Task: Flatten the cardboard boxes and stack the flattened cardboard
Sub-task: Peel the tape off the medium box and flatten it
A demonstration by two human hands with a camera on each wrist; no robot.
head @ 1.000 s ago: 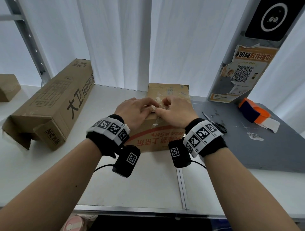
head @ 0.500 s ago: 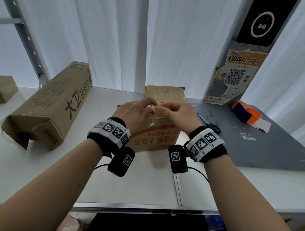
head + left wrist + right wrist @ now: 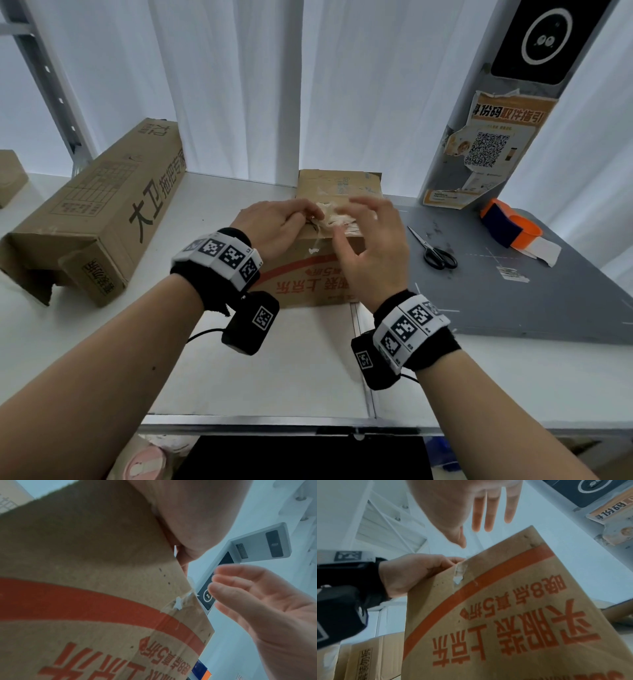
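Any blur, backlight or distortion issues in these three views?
Head view: right hand motion-blurred, white curtain backlit, wide-angle bending at edges. Left wrist view: box soft up close, right hand's fingers smeared. Right wrist view: bluish cast, fingers slightly blurred, box print readable.

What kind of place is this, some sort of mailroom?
Probably a parcel pickup or packing station. Used cardboard boxes lie on the white table, a pickup poster with a QR code hangs on the post, and scissors and a tape dispenser sit on the grey mat.
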